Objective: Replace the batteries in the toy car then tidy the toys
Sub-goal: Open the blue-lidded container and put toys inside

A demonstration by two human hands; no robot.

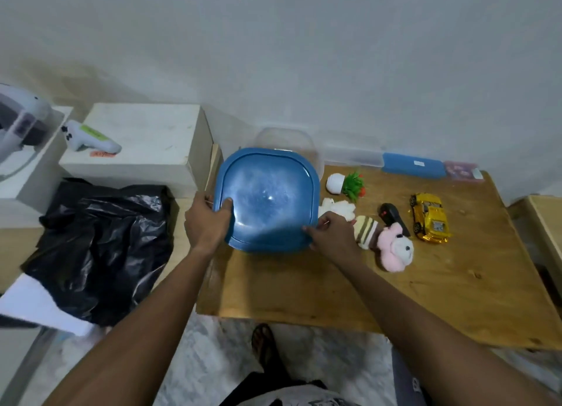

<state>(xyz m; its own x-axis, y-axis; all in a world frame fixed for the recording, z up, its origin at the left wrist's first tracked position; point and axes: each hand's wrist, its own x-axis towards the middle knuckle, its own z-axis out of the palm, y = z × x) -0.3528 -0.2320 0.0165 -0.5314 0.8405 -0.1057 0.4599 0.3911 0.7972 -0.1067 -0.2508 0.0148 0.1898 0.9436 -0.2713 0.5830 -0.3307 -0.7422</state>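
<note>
The left hand and the right hand are bare, and both forearms are uncovered as far as the view shows. Low in the middle is a light shirt with dark print, a dark garment next to it, and one foot in a dark open sandal.

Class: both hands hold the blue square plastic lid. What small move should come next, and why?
Probably set the blue square plastic lid aside on the wooden table: left hand and right hand grip it, the clear plastic tub behind looks uncovered, and the yellow toy car lies out.
</note>
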